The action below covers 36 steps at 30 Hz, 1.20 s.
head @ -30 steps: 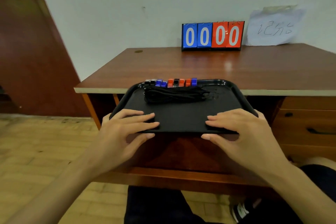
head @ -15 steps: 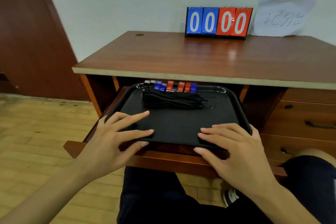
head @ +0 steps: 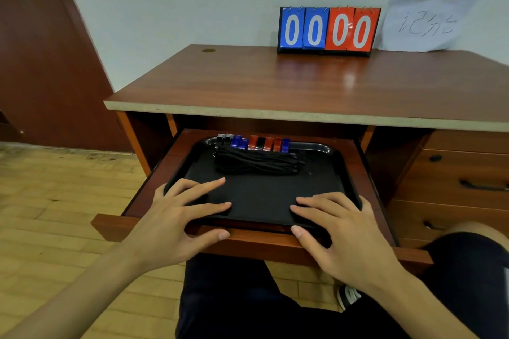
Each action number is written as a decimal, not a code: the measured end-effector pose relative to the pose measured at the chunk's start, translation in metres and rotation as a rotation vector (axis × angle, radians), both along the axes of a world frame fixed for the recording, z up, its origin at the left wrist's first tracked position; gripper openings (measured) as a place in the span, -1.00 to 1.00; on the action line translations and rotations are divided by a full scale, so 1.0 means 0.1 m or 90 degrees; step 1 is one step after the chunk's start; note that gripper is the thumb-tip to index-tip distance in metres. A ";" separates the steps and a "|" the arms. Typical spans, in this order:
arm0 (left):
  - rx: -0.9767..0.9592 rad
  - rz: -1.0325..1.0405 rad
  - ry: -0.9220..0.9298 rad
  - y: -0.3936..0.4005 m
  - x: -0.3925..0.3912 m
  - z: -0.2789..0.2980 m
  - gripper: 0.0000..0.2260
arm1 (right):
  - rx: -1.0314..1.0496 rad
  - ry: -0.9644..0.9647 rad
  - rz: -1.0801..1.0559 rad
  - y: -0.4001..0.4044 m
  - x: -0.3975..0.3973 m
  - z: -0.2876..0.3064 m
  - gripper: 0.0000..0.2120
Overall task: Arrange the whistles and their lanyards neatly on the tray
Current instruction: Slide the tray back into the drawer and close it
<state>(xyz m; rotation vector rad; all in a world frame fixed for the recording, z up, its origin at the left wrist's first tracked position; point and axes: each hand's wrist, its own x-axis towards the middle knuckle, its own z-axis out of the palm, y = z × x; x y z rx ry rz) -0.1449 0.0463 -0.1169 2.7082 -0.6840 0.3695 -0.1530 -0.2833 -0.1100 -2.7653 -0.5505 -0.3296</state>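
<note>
A black tray [head: 264, 198] lies in the pulled-out wooden drawer [head: 248, 245] under the desktop. Along the tray's far rim stand several whistles [head: 253, 142] in a row, black, blue and red. Their black lanyards [head: 256, 163] lie bundled just in front of them. My left hand [head: 176, 217] rests with straight fingers on the tray's near left corner, thumb over the drawer front. My right hand [head: 344, 231] lies the same way on the near right corner.
The wooden desk [head: 275, 85] overhangs the back of the drawer. A blue and red flip scoreboard [head: 329, 29] and a paper note [head: 425, 20] stand at the wall. Closed drawers [head: 462, 181] are at the right. My knees are below the drawer.
The tray went down from the desktop's edge into the drawer, both hands moving with it. The whistles and lanyards kept their places on the tray.
</note>
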 end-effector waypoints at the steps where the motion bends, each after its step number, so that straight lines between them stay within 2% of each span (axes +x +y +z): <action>1: 0.011 0.004 0.009 0.00 0.00 0.00 -0.50 | -0.019 0.020 0.002 0.00 0.01 0.01 -0.52; 6: 0.106 0.022 0.097 -0.02 0.04 0.02 -0.44 | -0.092 0.121 0.025 0.05 0.05 -0.01 -0.42; 12: 0.193 0.015 0.144 -0.02 0.24 0.07 -0.30 | -0.127 0.151 0.036 0.04 0.21 0.03 -0.35; 15: 0.174 0.022 0.159 -0.03 0.38 0.10 -0.26 | -0.158 0.139 0.051 0.04 0.34 0.05 -0.27; 20: 0.153 0.061 0.105 -0.09 0.60 0.09 -0.10 | -0.179 0.079 0.058 0.03 0.60 0.04 -0.19; 24: 0.153 0.088 0.016 -0.17 0.80 0.15 0.06 | -0.137 -0.015 0.053 0.02 0.83 0.04 -0.09; 28: 0.201 0.108 -0.073 -0.29 1.02 0.26 0.18 | -0.130 -0.086 0.070 0.00 1.11 0.09 -0.03; 36: 0.277 0.130 -0.113 -0.55 1.53 0.41 0.29 | -0.243 -0.114 0.012 -0.05 1.73 0.25 0.10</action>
